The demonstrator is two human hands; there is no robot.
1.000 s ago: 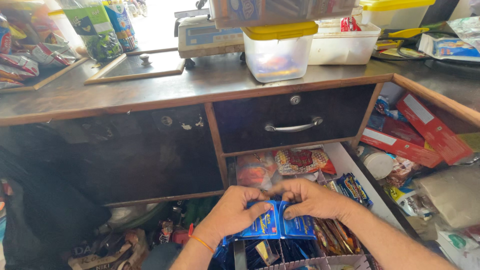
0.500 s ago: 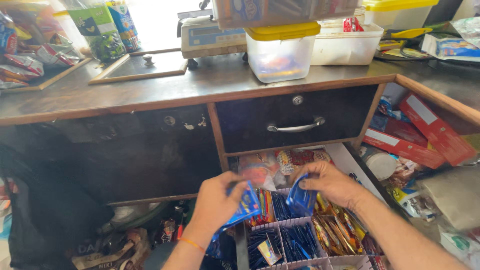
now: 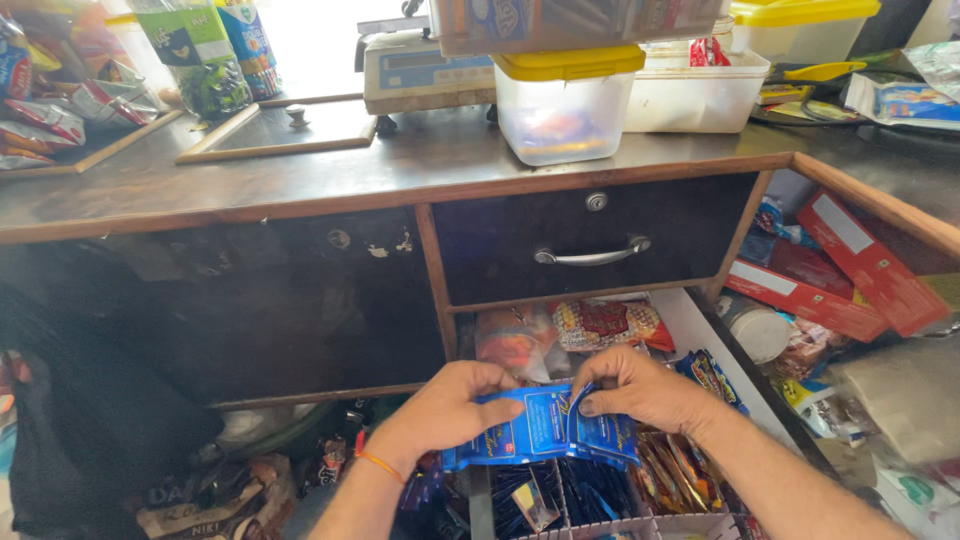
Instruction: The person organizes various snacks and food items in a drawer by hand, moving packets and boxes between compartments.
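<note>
Behind everything is a long dark brown counter (image 3: 300,185) with lots of stuff on top. Two see-through boxes with yellow lids stand on it; the nearer box (image 3: 565,105) is in the middle. A grey weighing scale (image 3: 425,72) sits just behind it to the left. Green and blue snack bags (image 3: 205,50) stand at the far left, near a flat wooden board (image 3: 275,130) with a small knob.

Under the counter is a dark drawer (image 3: 600,240) with a silver handle. It is closed. Red flat boxes (image 3: 840,270) lean on a shelf to the right.

Down low, both hands hold one strip of blue packets (image 3: 545,430). The strip is just above a white tray (image 3: 620,500) with small sections, full of more blue and brown packets. The left hand (image 3: 445,410) grips the left end of the strip, with the thumb on top and the fingers curled under. An orange thread is tied around that wrist. The right hand (image 3: 645,390) pinches the right part of the strip, with the fingertips pressed on the front of it. The strip is a bit bent between the two hands.

Behind the hands, in the open space under the drawer, lie bags of snacks (image 3: 600,325) in red and orange. Crumpled bags lie on the floor at the bottom left.
</note>
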